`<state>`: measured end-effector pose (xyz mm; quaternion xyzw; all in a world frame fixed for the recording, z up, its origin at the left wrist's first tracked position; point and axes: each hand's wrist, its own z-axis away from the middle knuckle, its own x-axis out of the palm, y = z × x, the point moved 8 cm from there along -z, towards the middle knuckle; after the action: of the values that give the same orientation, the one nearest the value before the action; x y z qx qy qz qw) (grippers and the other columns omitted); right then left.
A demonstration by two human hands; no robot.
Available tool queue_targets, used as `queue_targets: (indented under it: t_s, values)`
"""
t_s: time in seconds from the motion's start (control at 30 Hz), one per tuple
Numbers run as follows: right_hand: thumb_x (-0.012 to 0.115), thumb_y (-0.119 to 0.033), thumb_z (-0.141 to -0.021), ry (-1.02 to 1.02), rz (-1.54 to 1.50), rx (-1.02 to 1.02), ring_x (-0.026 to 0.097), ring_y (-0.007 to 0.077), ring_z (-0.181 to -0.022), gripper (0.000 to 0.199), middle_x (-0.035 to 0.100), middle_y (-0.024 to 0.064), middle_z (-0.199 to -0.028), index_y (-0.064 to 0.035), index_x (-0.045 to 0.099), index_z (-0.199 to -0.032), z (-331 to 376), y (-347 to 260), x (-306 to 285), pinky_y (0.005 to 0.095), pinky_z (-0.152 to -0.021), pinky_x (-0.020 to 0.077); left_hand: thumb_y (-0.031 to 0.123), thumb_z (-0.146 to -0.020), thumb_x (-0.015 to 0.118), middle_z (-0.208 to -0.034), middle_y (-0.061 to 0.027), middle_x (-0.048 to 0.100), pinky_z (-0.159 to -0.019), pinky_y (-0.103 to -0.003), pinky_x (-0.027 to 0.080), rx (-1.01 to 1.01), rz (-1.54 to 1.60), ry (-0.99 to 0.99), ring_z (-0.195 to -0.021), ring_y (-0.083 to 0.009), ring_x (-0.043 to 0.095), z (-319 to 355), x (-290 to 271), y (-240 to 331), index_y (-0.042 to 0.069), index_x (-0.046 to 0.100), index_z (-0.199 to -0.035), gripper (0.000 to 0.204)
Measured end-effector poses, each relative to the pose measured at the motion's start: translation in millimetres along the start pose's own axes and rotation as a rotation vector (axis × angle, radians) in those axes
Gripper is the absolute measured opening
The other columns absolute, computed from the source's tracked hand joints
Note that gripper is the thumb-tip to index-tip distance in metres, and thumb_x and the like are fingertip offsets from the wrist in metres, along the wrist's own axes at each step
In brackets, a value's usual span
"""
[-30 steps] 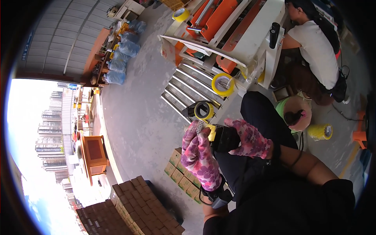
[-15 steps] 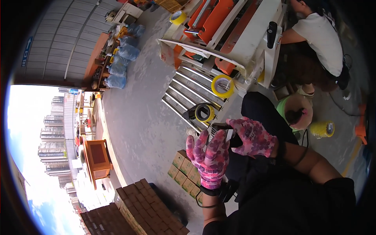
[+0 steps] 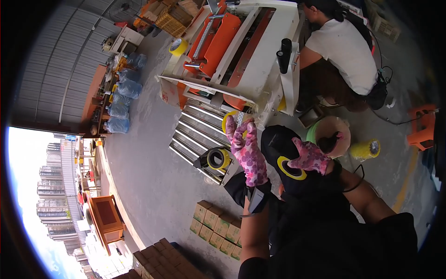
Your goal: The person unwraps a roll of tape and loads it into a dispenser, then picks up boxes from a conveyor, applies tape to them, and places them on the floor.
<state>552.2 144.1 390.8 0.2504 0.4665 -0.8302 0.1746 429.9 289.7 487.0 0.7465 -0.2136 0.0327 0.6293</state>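
My left hand (image 3: 251, 156), in a pink flowered glove, reaches forward with its fingers bent around a yellow roll of tape (image 3: 228, 122) at the end of a roller conveyor (image 3: 193, 132). The roll is partly hidden behind the fingers. My right hand (image 3: 312, 157), in a matching glove, is over my lap with its thumb across a black-and-yellow ring-shaped roll (image 3: 301, 176). Its other fingers are partly hidden against dark cloth. On the rollers nearest my left wrist lies another black-and-yellow roll (image 3: 217, 159).
A white and orange machine (image 3: 213, 46) stands ahead, with a yellow tape roll (image 3: 178, 47) on its edge. A co-worker (image 3: 344, 51) crouches at the right. Nearby are a bucket (image 3: 341, 130), a yellow roll (image 3: 365, 149) and an orange stool (image 3: 422, 125). Stacked cartons (image 3: 218, 228) stand below left.
My hands have parted from the dark object they held together. The left has moved forward to the yellow tape roll; the right has drawn back over my lap. The view has shifted right.
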Motion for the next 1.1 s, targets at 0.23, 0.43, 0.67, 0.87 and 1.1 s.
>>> queue_targets:
  t_s: [0.23,0.43,0.67,0.87,1.1]
  values:
    - [0.076,-0.046,-0.071,0.087,-0.157,-0.015,0.058,0.0388,-0.111,0.092,0.059,0.0302,-0.115,0.0085,0.038,-0.135,-1.8,28.1,-8.5,0.0407,-0.093,0.0454,0.005,-0.085,0.068,-0.142,-0.0071,0.036,-0.103,-0.032,0.036,-0.006,-0.154,0.216,-0.119,-0.0159,0.046,-13.8,17.2,-77.9,0.002,0.047,-0.132,0.052]
    - [0.078,-0.043,-0.070,0.079,-0.244,0.005,0.057,0.0385,-0.110,0.090,0.059,0.0286,-0.113,0.0088,0.039,-0.133,-0.8,42.8,-13.4,0.0422,-0.093,0.0446,-0.003,-0.084,0.065,-0.130,-0.0054,0.039,-0.089,-0.025,0.043,0.157,-0.347,0.246,-0.109,-0.0116,0.049,-30.8,7.4,-93.9,0.001,0.038,-0.138,0.060]
    - [0.079,-0.039,-0.069,0.211,-0.285,-0.149,0.054,0.0359,-0.111,0.093,0.057,0.0224,-0.114,0.0033,0.035,-0.139,8.9,37.0,-44.3,0.0426,-0.099,0.0388,0.012,-0.079,0.076,-0.133,-0.0153,0.036,-0.098,-0.036,0.038,0.133,-0.723,0.339,-0.115,-0.0240,0.044,-29.6,0.5,-82.1,-0.003,0.052,-0.116,0.047]
    - [0.078,-0.023,-0.068,0.253,-0.650,-0.373,0.057,0.0228,-0.112,0.079,0.059,0.0155,-0.118,0.0018,0.041,-0.134,20.5,14.6,-67.8,0.0352,-0.097,0.0427,0.028,-0.079,0.078,-0.139,-0.0200,0.033,-0.105,-0.036,0.036,-0.135,-0.722,0.292,-0.128,-0.0266,0.040,-44.4,-47.3,-95.2,-0.003,0.021,-0.147,0.094]
    - [0.074,-0.010,-0.066,0.427,-0.711,-0.424,0.055,0.0192,-0.108,0.059,0.058,0.0061,-0.111,-0.0030,0.051,-0.120,35.0,42.5,-50.4,0.0358,-0.093,0.0439,0.044,-0.093,0.056,-0.129,-0.0156,0.051,-0.098,-0.038,0.043,-0.366,-0.090,0.068,-0.108,-0.0255,0.057,45.5,-69.6,-74.3,-0.001,0.037,-0.138,0.066]
